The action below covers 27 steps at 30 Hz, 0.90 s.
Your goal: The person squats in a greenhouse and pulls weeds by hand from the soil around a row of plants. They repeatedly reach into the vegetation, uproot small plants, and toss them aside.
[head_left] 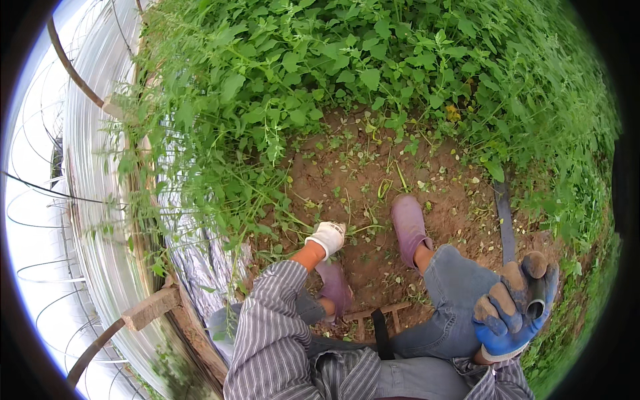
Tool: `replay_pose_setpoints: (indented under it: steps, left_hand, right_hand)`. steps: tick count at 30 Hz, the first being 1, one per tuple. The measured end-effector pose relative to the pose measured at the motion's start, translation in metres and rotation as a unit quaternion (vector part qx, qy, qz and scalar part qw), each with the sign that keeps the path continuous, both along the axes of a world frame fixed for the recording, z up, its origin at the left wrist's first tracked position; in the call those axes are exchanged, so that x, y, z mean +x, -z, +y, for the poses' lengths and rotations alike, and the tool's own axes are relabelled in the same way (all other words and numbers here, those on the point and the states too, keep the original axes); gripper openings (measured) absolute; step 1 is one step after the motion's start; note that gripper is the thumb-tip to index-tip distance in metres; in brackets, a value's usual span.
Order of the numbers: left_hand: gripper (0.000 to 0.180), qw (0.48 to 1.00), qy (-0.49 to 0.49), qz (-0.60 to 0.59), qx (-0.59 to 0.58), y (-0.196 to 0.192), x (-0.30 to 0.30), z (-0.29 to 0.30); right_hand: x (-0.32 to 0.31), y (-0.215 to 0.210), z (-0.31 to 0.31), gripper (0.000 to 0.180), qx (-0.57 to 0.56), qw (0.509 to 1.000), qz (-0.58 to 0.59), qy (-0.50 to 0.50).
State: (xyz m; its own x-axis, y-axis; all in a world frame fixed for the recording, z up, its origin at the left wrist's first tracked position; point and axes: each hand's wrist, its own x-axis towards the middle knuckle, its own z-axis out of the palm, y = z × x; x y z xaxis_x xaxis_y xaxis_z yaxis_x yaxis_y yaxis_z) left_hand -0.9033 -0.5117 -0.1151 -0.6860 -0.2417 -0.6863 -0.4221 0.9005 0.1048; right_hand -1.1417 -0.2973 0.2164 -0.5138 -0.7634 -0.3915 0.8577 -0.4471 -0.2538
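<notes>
My left hand [328, 237], in a white glove, is low over the brown soil, closed around a thin green weed stem [363, 229] whose end sticks out to the right. More leafy stems trail from the fist toward the plants on the left. Over by my right knee, my right hand [510, 310] wears a blue glove with soiled brown fingers. Its fingers wrap around a dark hollow tube [535, 308], with the open end showing; the rest of the tube is hidden.
Dense green weeds [373, 53] stand ahead and on both sides. Plastic sheeting [107, 220] and a wooden block [152, 308] border the left. A dark flat strip [505, 220] lies at right. Purple boots [409, 223] rest on soil [333, 173] strewn with leaf scraps.
</notes>
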Motion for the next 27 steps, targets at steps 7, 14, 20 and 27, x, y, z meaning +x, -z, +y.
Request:
replay_pose_setpoints:
  steps: [7, 14, 20, 27]
  left_hand:
    - [0.025, 0.975, -0.064, -0.076, -0.199, -0.031, -0.001, -0.095]
    - [0.035, 0.945, -0.077, -0.106, -0.298, -0.031, -0.024, -0.172]
    - [0.032, 0.919, -0.267, -0.082, -0.279, -0.002, -0.003, -0.214]
    - [0.019, 0.933, -0.227, -0.148, -0.237, 0.039, 0.025, -0.219]
  right_hand:
    - [0.006, 0.005, -0.002, 0.035, -0.02, 1.0, -0.003, -0.012]
    - [0.011, 0.0, -0.02, 0.026, -0.005, 0.999, 0.038, -0.02]
    - [0.013, 0.001, -0.029, 0.027, 0.04, 0.997, 0.061, 0.032]
    - [0.011, 0.002, -0.028, 0.031, 0.06, 0.997, 0.051, 0.0]
